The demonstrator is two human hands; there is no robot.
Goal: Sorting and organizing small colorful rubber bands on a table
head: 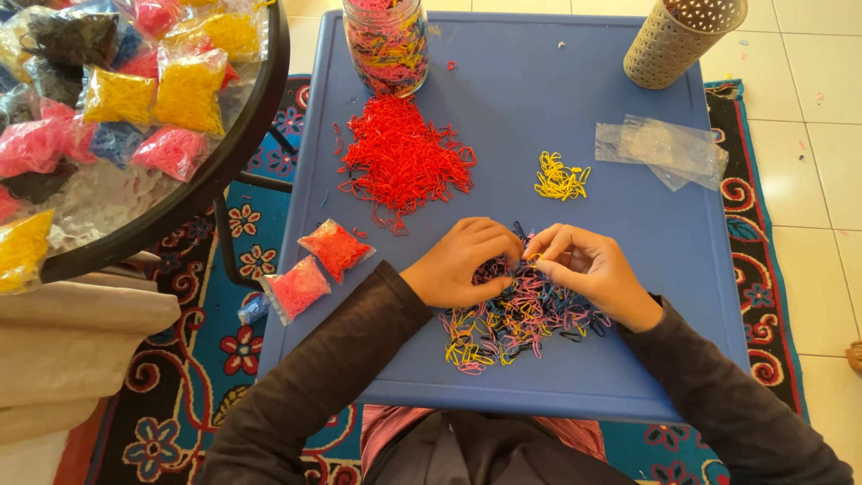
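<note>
Left hand (pixel 460 260) is curled, knuckles up, on the top edge of the mixed pile of small rubber bands (pixel 516 319); fingertips pinched into the bands. Right hand (pixel 588 269) just beside it, thumb and forefinger closed on one yellow-orange band (pixel 535 258). The two hands nearly touch over the pile.

Mixed pile sits near the front edge of the blue tabletop (pixel 628 90), about centre, with black, pink, yellow and blue bands tangled together.

Progress as I read it:
- Red band pile (pixel 404 160), large, left of centre toward the back edge. Looks like the bulk of the sorted output.
- Yellow band pile (pixel 561 177), small, right of centre. Only a handful so far.
- No separate piles for black, pink or blue visible.
- Mixed pile is sizeable, so I'd judge the sorting well short of finished.

Other items:
- Glass jar (pixel 387 40) of mixed bands at the back edge, nearly full.
- Perforated beige cup (pixel 682 36) at the back right corner; contents not visible.
- Empty clear plastic bags (pixel 664 148) near the right edge.
- Two filled red bags (pixel 316 267) at the front left edge, a small blue one (pixel 252 308) just off it.
- Round tray (pixel 229 153) to the left, stacked with bagged bands in yellow, pink, blue, black.
</note>
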